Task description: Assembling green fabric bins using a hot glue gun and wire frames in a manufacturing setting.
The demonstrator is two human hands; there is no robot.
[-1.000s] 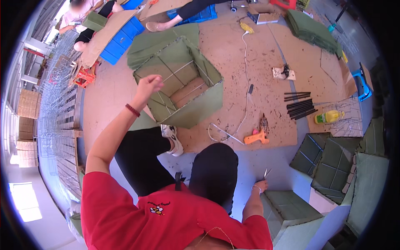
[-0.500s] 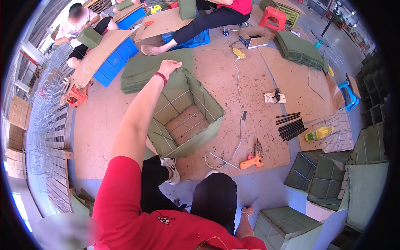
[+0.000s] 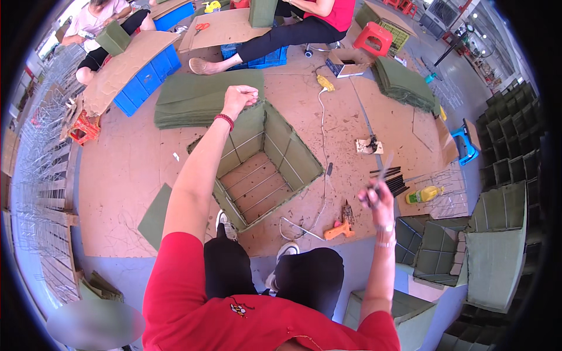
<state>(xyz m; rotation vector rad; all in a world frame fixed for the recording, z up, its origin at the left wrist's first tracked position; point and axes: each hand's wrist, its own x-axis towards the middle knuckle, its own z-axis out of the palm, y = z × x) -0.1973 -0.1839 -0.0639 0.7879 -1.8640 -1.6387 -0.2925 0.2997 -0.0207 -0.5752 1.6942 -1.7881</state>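
An open box with green fabric walls on a wire frame (image 3: 295, 155) stands in front of me, cardboard showing through its wire bottom. My left hand (image 3: 239, 99) is closed, fingertips pinching at its far top corner; the exact spot gripped is partly hidden. To the right of the box, my right hand (image 3: 377, 202) is raised and closed around what looks like scissors (image 3: 386, 167), the blurred silver blades pointing up and away. A loose green sheet (image 3: 154, 217) lies left of the box. An orange glue gun (image 3: 339, 229) rests on the cardboard at its right.
Stacked green sheets (image 3: 193, 102) lie behind the box, more (image 3: 404, 85) at far right. Black sticks (image 3: 393, 181), a yellow bottle (image 3: 424, 194) and finished green boxes (image 3: 497, 245) are on my right. A white cable crosses the cardboard. Two people sit beyond blue crates (image 3: 146, 79).
My right hand has come up from low beside me to the right of the box, bringing the scissors. The left hand stays by the corner; the green sheet at left has come into view.
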